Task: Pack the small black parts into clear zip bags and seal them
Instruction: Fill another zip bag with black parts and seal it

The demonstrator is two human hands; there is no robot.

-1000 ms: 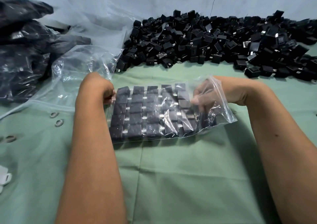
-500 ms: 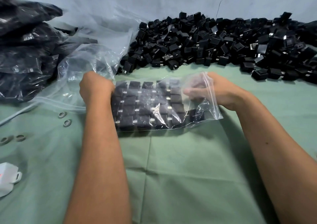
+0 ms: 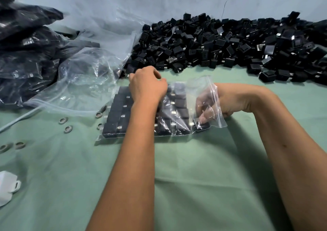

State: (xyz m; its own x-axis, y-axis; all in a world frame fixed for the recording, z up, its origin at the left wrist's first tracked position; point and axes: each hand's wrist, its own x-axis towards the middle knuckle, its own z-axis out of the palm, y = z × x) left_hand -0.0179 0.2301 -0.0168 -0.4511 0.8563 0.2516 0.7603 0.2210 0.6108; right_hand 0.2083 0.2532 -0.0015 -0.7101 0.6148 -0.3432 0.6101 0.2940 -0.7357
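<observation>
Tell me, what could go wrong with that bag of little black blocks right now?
The zip bag is open at its right end, where the right hand reaches inside. If the left hand on top pushes hard, the neat rows of black parts may shift or slide out. The loose pile lies close behind, so escaped parts could get mixed in.

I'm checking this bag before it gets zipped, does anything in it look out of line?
Mostly tidy: the black parts lie in neat rows inside the clear zip bag. One part sits alone at the near right corner, outside the grid, by the fingers of the right hand, which reaches into the bag's open mouth. The left hand rests on top.
</observation>
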